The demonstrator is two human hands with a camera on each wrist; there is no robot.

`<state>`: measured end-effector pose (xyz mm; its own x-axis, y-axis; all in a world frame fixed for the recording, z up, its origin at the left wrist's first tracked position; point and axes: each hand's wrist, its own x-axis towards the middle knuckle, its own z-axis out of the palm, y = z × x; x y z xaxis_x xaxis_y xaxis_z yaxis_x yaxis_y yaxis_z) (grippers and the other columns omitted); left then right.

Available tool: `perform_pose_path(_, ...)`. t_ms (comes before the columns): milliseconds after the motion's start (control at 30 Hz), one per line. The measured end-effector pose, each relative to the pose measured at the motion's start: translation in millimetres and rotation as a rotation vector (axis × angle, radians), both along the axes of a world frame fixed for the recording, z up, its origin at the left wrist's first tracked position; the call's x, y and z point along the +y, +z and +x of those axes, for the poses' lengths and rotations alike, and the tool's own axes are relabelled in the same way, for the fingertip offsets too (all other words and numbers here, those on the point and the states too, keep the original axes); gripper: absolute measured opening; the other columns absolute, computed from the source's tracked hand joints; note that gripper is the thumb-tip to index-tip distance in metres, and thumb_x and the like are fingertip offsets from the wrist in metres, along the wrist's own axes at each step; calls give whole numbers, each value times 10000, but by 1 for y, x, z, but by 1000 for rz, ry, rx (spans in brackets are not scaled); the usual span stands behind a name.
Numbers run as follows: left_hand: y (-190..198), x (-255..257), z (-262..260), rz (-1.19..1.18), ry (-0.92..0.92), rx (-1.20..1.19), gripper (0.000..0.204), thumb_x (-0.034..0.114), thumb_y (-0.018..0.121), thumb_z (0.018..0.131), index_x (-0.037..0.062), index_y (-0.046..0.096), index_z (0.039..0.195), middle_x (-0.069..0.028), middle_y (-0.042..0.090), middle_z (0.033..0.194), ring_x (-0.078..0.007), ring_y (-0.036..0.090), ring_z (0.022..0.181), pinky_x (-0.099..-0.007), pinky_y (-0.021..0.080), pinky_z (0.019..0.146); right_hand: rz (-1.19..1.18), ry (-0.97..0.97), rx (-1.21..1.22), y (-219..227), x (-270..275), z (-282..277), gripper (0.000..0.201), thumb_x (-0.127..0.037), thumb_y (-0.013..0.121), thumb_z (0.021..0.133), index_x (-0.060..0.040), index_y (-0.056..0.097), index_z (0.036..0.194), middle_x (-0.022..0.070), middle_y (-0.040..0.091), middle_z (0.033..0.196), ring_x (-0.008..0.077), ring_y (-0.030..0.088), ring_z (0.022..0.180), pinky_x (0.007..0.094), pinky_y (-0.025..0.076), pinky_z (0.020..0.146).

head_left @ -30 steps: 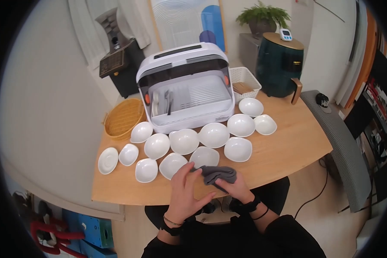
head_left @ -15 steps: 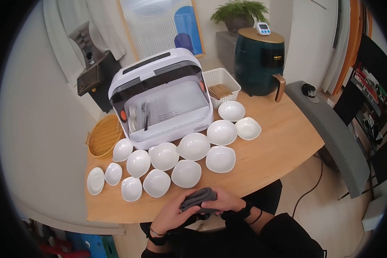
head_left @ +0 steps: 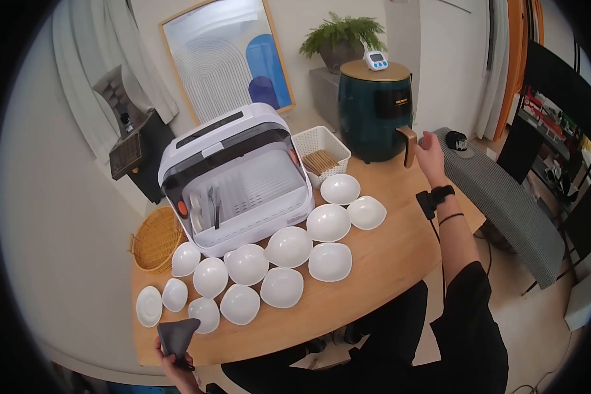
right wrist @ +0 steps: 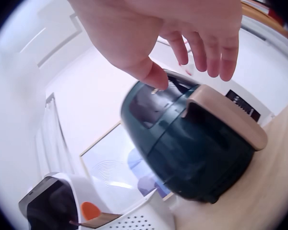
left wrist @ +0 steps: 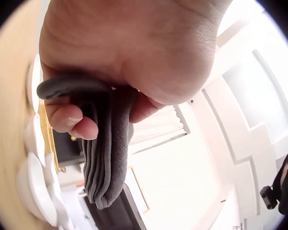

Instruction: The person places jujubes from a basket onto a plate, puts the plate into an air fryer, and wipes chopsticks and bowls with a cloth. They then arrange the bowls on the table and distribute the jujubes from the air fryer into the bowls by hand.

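My left hand (head_left: 172, 362) grips a folded dark grey cloth (head_left: 177, 338) over the table's front left corner. In the left wrist view the fingers (left wrist: 87, 128) curl around the cloth (left wrist: 108, 158), whose stacked folds hang below the palm. Far to the right, my right hand (head_left: 430, 157) is raised beside the bronze handle (head_left: 407, 146) of a dark green air fryer (head_left: 369, 118). Seen from the right wrist, its relaxed fingers (right wrist: 212, 55) hang above the handle (right wrist: 228, 117), holding nothing. White bowls (head_left: 285, 287) stand in rows across the table, one just behind the cloth.
A white dish dryer (head_left: 256, 230) with cutlery inside stands behind the bowls. A round woven basket (head_left: 154, 240) sits left of it, a white perforated basket (head_left: 331, 148) right of it. A timer (head_left: 376, 61) rests on the air fryer. The wooden table (head_left: 387, 262) curves along its front edge.
Both hands were together on the cloth half a second ago. The right hand has let go and moved up right to the air fryer's handle; the left has carried the cloth left. The view has shifted too.
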<state>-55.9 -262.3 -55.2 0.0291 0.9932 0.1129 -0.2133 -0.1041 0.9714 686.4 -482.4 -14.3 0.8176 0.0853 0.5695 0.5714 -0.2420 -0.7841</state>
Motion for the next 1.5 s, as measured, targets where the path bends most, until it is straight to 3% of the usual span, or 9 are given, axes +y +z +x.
perform_pose_path(100,-23,7,-27,17,126,-56,569,243,468,786,86,434,1332,-102,608,866,-148,515,498,-254,370,399,-95,-153,-70,-18,10,48,562,-265,715,774,7,562,1241,201,649,1158,337,643,1065,399,485,943)
perform_pose_path(167,-32,7,-43,-57,226,-84,515,269,453,858,81,442,1337,-89,611,843,-147,519,502,-253,379,416,-141,34,263,-18,21,56,637,-286,745,740,17,546,1264,210,645,1182,355,618,1130,399,458,981)
perform_pose_path(400,-35,-3,-58,-134,316,-138,404,210,464,928,79,469,1310,-88,608,927,-180,595,637,-285,504,575,149,273,480,-7,31,45,186,-82,687,740,9,606,879,44,591,659,158,565,642,312,439,655)
perform_pose_path(667,-50,13,-65,-164,338,-115,421,210,530,977,89,397,1357,-123,553,1160,-249,662,836,-333,565,722,211,366,486,-12,-2,11,112,-34,661,711,-10,567,767,47,567,613,151,532,538,291,412,542)
perform_pose_path(733,-50,17,-63,-186,308,-1,459,230,548,987,88,362,1382,-130,536,1193,-255,665,865,-320,569,709,285,274,458,-20,-27,-4,90,-6,617,703,-22,529,716,43,537,606,138,497,526,280,385,522)
perform_pose_path(1000,-67,46,-84,-215,317,214,535,294,556,985,98,320,1424,-127,580,1063,-162,566,460,-260,452,384,536,108,320,-29,-109,-61,122,49,503,649,-28,490,742,23,467,590,119,409,487,252,321,478)
perform_pose_path(1100,-68,51,-89,-246,297,415,551,306,559,982,64,330,1421,-141,585,1108,-211,635,596,-305,492,483,507,82,292,-38,-133,-86,114,46,497,648,-26,492,736,22,470,593,120,407,487,248,319,477)
perform_pose_path(1267,-85,66,-102,116,435,1240,514,358,540,985,-39,470,1305,-275,621,1111,-398,622,965,-462,474,800,463,74,333,-48,-158,-126,166,78,489,617,0,542,753,5,496,635,104,440,527,232,319,468)
perform_pose_path(1500,-49,60,-86,-52,381,1328,560,431,549,973,-36,516,1281,-296,608,1088,-415,613,957,-467,470,827,341,100,374,-45,-166,-153,182,37,526,624,0,559,799,0,524,684,115,480,584,238,366,537)
